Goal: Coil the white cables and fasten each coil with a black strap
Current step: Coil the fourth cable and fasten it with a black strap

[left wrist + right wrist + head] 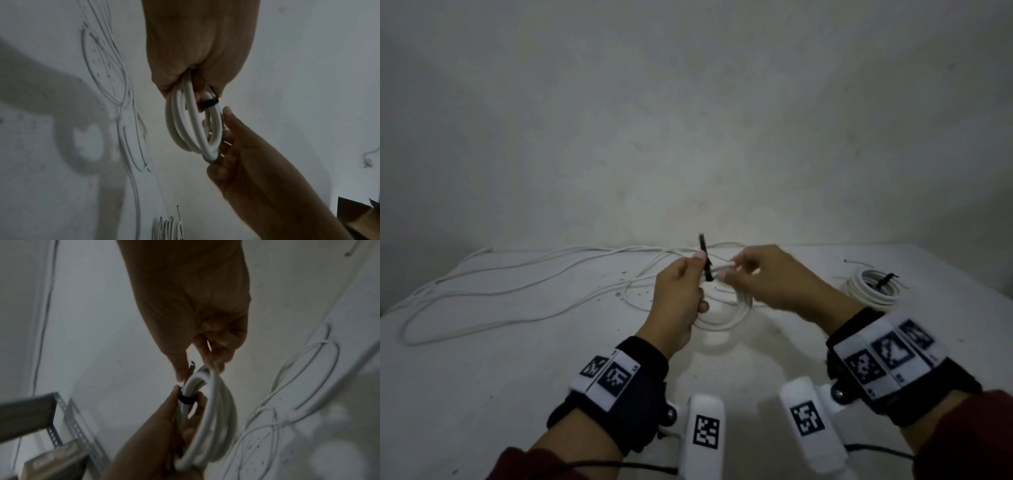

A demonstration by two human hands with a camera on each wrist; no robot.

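Note:
Above the white table (517, 377) I hold a small coil of white cable (722, 318). My left hand (697, 270) grips the coil's top, and its thumb pinches a black strap (705, 260) whose tail sticks up. The left wrist view shows the strap (208, 103) wrapped around one side of the coil (191, 126). My right hand (726, 274) pinches the coil just right of the strap. In the right wrist view its thumb and fingers (216, 363) close on the coil's top (213, 418), and the strap tail (192, 366) lies by the thumb.
A finished coil (869, 287) with its own black strap (887, 278) lies at the right of the table. Long loose white cable (500, 291) sprawls across the left and back. A perforated metal frame (57, 418) and a cardboard box (359, 216) stand beside the table.

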